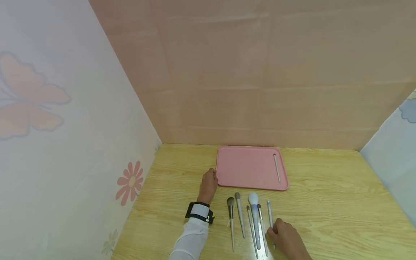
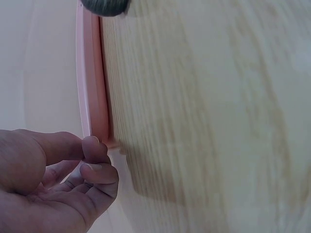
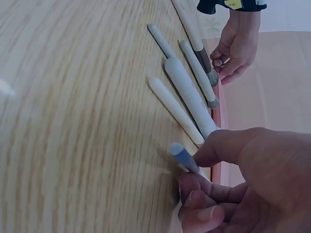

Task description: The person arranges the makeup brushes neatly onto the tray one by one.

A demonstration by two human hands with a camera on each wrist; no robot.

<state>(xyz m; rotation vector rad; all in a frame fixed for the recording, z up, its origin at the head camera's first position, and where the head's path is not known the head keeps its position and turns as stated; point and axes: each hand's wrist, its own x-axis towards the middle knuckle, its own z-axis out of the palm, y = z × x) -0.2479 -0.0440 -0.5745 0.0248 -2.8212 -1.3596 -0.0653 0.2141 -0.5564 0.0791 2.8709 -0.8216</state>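
My left hand (image 1: 209,184) is at the left edge of a pink tray (image 1: 247,168), its curled fingertips pinching the rim near the front corner. One slim makeup brush (image 1: 277,168) lies inside that tray at the right. Between thumb and fingers, my right hand (image 1: 286,236) pinches the handle of a thin pale makeup brush (image 1: 270,213), the rightmost of a row on the table. The blue handle end (image 3: 183,156) sticks out of the grip in the right wrist view. Left of it lies a large white-headed brush (image 1: 254,216) among several slimmer ones.
At the row's left are a dark-headed brush (image 1: 231,220) and a grey-headed brush (image 1: 239,215). The wood-grain table (image 1: 338,202) meets a tan backdrop (image 1: 260,72) behind the tray. A patterned white wall (image 1: 81,108) stands at the left.
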